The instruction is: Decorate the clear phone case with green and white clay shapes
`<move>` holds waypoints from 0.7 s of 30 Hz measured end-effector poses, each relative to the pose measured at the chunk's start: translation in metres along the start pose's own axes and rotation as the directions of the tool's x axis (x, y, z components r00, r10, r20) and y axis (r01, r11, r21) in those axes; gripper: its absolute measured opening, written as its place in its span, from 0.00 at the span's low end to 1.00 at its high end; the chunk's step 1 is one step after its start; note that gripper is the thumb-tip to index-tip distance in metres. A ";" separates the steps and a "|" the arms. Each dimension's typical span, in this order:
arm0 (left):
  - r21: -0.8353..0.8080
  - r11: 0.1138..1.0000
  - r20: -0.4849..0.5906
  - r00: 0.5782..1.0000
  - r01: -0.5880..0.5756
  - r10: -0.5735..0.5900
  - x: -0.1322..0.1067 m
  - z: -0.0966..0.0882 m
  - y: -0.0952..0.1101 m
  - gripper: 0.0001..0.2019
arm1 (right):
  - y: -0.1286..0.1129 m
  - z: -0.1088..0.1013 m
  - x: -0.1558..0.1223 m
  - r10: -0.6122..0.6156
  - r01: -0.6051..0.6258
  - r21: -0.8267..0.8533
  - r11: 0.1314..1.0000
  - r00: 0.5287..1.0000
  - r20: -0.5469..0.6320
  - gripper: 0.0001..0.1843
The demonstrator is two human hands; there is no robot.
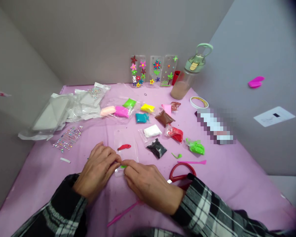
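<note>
A clear phone case point(125, 135) lies flat on the table in front of me, with a red piece of clay point(124, 147) on its upper part. Low on the case is a small bit of green clay point(123, 166), partly covered by my fingers. My right hand point(148, 181) is closed, its thumb and forefinger pressed together at that green clay. My left hand point(100, 168) rests over the case's left edge, fingers curled, thumb and forefinger tips meeting beside the right fingertips. What the left fingertips hold is hidden.
Several clay packets surround the case, including white point(152, 131), black point(157, 148) and red point(175, 134). Red-handled scissors point(182, 171) lie by my right wrist, a pink tool point(124, 213) nearer me. A tall bottle point(184, 82) and decorated cases point(157, 70) stand behind; wrapped packages point(51, 113) lie left.
</note>
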State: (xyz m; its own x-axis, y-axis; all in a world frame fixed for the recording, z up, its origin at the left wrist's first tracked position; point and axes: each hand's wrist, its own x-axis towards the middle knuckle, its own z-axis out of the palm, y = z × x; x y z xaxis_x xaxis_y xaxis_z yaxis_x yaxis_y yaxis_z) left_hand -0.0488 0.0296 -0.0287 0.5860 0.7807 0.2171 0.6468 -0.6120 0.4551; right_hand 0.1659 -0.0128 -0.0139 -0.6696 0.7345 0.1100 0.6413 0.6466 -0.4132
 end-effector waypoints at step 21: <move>0.011 1.000 0.018 1.000 0.015 -0.015 0.001 -0.004 0.004 0.07 | 0.000 0.001 0.000 0.016 -0.016 0.003 1.000 1.000 0.010 0.04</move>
State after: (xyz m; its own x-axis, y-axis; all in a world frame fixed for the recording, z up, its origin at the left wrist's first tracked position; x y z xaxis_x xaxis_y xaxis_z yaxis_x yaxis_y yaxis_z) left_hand -0.0477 0.0285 -0.0231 0.5848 0.7874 0.1949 0.6609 -0.6018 0.4484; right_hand 0.1655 -0.0126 -0.0145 -0.6630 0.7426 0.0946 0.6509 0.6343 -0.4172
